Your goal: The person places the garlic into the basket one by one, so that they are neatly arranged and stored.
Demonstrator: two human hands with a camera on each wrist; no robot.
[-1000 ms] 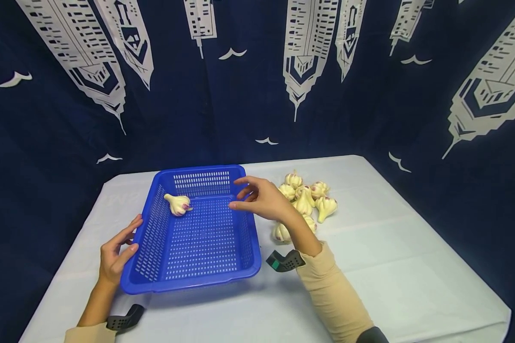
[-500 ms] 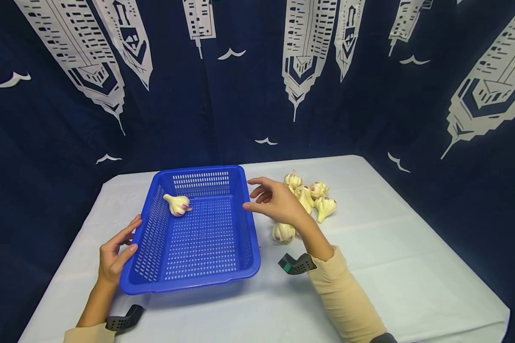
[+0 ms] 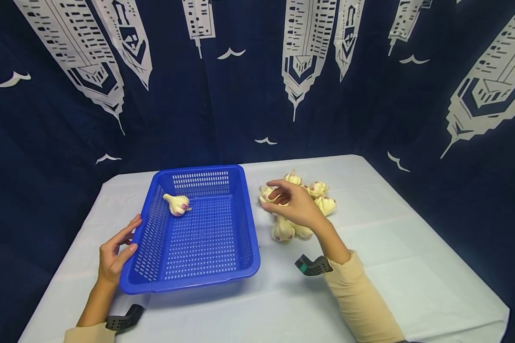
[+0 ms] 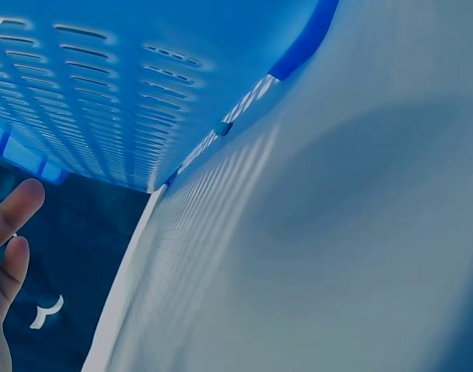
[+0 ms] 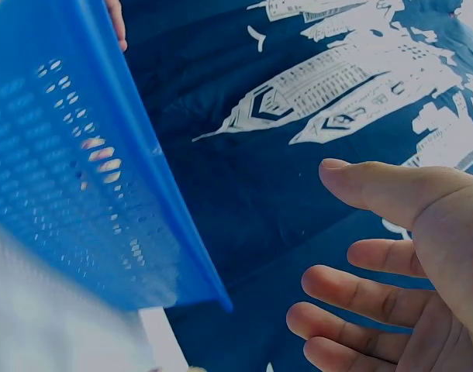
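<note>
A blue plastic basket (image 3: 201, 238) with slotted walls stands at the table's left. One garlic bulb (image 3: 178, 205), white with purple tints, lies inside near its left wall. My left hand (image 3: 113, 257) rests against the basket's left rim with thumb and fingertips spread; in the left wrist view, loose fingers (image 4: 12, 260) hang beside the basket wall. Over a heap of several garlic bulbs (image 3: 283, 229) hovers my right hand (image 3: 296, 205), its fingers bent loosely with nothing between them. It hides part of the heap. The right wrist view shows its palm and fingers (image 5: 360, 302) apart from everything.
A white cloth (image 3: 395, 247) covers the table, and a dark blue curtain (image 3: 240, 105) with white building prints hangs behind it. The basket's right rim (image 3: 252, 228) stands up between the inside of the basket and the garlic heap.
My right hand has moved rightward, from over the basket's right rim to above the garlic heap. The left hand, the basket and the bulb inside it look unmoved.
</note>
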